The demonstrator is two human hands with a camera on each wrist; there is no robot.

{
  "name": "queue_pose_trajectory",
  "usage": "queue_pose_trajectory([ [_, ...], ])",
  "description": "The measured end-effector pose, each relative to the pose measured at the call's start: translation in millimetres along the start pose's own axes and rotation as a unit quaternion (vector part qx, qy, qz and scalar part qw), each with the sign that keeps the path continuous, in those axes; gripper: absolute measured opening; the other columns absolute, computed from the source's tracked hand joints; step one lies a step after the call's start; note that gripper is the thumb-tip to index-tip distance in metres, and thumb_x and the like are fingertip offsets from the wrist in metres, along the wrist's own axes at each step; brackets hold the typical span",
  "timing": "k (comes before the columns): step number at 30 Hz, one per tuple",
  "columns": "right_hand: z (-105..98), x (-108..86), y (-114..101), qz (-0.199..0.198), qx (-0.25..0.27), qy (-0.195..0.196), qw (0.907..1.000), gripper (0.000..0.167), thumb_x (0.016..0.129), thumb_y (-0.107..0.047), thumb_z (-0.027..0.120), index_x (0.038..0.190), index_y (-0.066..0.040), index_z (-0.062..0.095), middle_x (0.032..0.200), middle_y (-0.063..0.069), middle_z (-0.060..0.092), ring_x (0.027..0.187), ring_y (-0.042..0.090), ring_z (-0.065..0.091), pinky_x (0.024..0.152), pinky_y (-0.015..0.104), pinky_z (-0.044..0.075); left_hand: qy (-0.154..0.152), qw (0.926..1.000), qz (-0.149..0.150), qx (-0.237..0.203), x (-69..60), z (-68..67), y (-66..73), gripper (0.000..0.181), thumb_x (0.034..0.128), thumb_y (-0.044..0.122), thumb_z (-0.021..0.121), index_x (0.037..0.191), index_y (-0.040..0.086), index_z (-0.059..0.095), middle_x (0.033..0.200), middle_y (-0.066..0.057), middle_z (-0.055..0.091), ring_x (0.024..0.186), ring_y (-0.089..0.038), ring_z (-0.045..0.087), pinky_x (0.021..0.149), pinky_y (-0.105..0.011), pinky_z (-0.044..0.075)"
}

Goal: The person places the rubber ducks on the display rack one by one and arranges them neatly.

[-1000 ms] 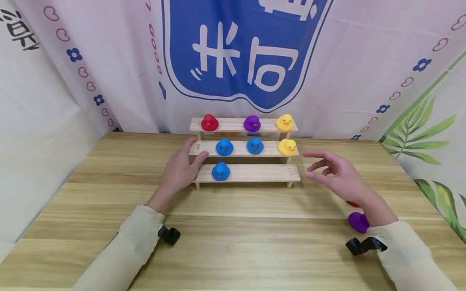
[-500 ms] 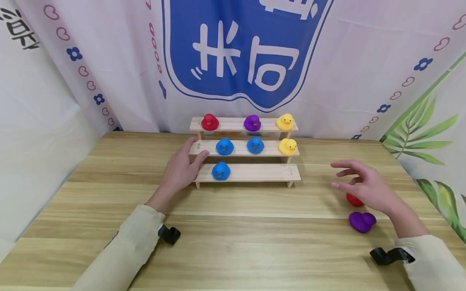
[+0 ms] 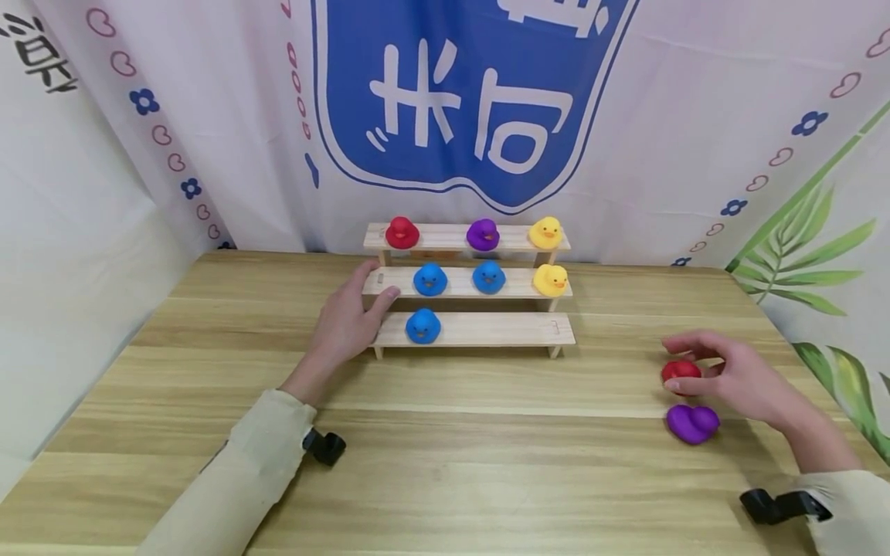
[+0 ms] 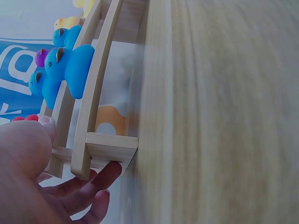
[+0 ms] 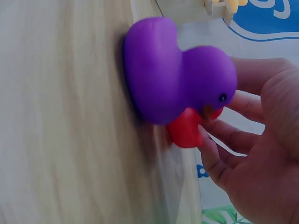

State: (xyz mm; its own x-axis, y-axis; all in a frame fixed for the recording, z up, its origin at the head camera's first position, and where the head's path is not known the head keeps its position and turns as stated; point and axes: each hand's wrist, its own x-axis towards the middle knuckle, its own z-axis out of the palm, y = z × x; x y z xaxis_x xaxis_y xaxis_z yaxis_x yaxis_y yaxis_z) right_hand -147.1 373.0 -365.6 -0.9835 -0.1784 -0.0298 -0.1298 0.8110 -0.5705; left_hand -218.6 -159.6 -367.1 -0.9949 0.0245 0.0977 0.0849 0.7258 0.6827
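My left hand (image 3: 346, 318) holds the left end of a three-tier wooden display stand (image 3: 487, 330). Its thumb lies over the middle tier, and in the left wrist view the fingers (image 4: 100, 179) reach under the end. On the right, my right hand (image 3: 744, 378) is around a red rubber duck (image 3: 680, 375) on the table, thumb in front and fingers behind; the fingers look parted, not closed on it. A purple rubber duck (image 3: 693, 425) lies just nearer to me, and in the right wrist view this purple duck (image 5: 156, 74) hides part of the red one.
On the stand are a red duck (image 3: 402, 233), a purple duck (image 3: 483, 235) and a yellow duck (image 3: 545, 232) on top. Two blue ducks (image 3: 430, 279) and a yellow duck (image 3: 551, 280) sit mid-tier, one blue duck (image 3: 422, 327) below. A printed curtain (image 3: 243, 139) hangs behind the table (image 3: 445, 463).
My right hand has moved from beside the stand, rightward and toward me, to the red duck on the table. The left hand stays at the stand's left end.
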Motion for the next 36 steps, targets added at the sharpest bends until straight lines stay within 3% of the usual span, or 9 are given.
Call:
queue_pose_trajectory([
  [3,0,-1.2,1,0.01,-0.006,-0.018,0.9998,0.054,0.089,-0.027,0.088,0.134,-0.005,0.067,0.127,0.021,0.071,0.095,0.007,0.064,0.072,0.022,0.056,0.001,1.0,0.0,0.001,0.2,-0.4,-0.9,0.07,0.1096,0.051,0.052,0.167,0.017,0.03,0.167,-0.018,0.044,0.151,-0.044,0.046,0.122,-0.066,0.04],
  [7,1,-2.4,3,0.017,-0.002,-0.031,0.9994,0.048,0.09,-0.025,0.087,0.128,-0.003,0.069,0.119,0.02,0.071,0.091,0.009,0.067,0.07,0.024,0.058,0.001,1.0,0.002,0.001,0.2,-0.4,-1.0,0.07,0.1097,0.051,0.051,0.167,0.017,0.03,0.167,-0.017,0.045,0.15,-0.044,0.047,0.121,-0.066,0.04],
  [11,1,-1.1,5,0.021,-0.009,-0.028,0.9994,0.042,0.091,-0.026,0.086,0.125,-0.004,0.071,0.117,0.018,0.072,0.087,0.007,0.068,0.067,0.024,0.058,0.001,1.0,0.001,0.001,0.7,-0.4,-0.6,0.07,0.1095,0.052,0.052,0.167,0.018,0.03,0.167,-0.017,0.044,0.151,-0.044,0.046,0.121,-0.067,0.04],
  [16,1,3.5,-1,0.015,-0.023,-0.017,0.9995,0.04,0.093,-0.031,0.084,0.125,-0.01,0.073,0.119,0.018,0.074,0.095,0.019,0.071,0.07,0.024,0.056,0.001,1.0,0.001,0.001,1.2,-0.5,-0.8,0.069,0.1095,0.052,0.051,0.167,0.018,0.031,0.167,-0.016,0.044,0.151,-0.043,0.046,0.121,-0.067,0.04],
  [19,-1,6.2,-9,0.012,-0.023,-0.009,0.9996,0.039,0.095,-0.035,0.082,0.126,-0.014,0.073,0.119,0.017,0.076,0.098,0.02,0.071,0.072,0.024,0.055,0.0,1.0,0.001,-0.001,0.7,-0.7,-1.0,0.069,0.1096,0.052,0.051,0.167,0.018,0.03,0.168,-0.016,0.044,0.152,-0.043,0.045,0.122,-0.067,0.04],
  [29,8,21.4,-47,-0.042,-0.006,0.035,0.9985,0.033,0.097,-0.031,0.08,0.126,-0.017,0.074,0.125,0.01,0.073,0.096,-0.006,0.064,0.077,0.019,0.057,0.002,1.0,-0.004,0.006,1.0,0.6,-1.1,0.071,0.1094,0.053,0.051,0.167,0.018,0.029,0.169,-0.016,0.042,0.153,-0.044,0.043,0.122,-0.067,0.039],
  [36,21,34.0,-78,-0.068,0.031,0.039,0.9964,0.036,0.099,-0.028,0.078,0.129,-0.01,0.069,0.123,0.012,0.073,0.103,0.009,0.064,0.082,0.018,0.057,0.002,1.0,-0.006,0.006,1.4,1.2,-1.0,0.07,0.1094,0.052,0.051,0.167,0.019,0.029,0.169,-0.016,0.042,0.153,-0.044,0.043,0.122,-0.068,0.039],
])
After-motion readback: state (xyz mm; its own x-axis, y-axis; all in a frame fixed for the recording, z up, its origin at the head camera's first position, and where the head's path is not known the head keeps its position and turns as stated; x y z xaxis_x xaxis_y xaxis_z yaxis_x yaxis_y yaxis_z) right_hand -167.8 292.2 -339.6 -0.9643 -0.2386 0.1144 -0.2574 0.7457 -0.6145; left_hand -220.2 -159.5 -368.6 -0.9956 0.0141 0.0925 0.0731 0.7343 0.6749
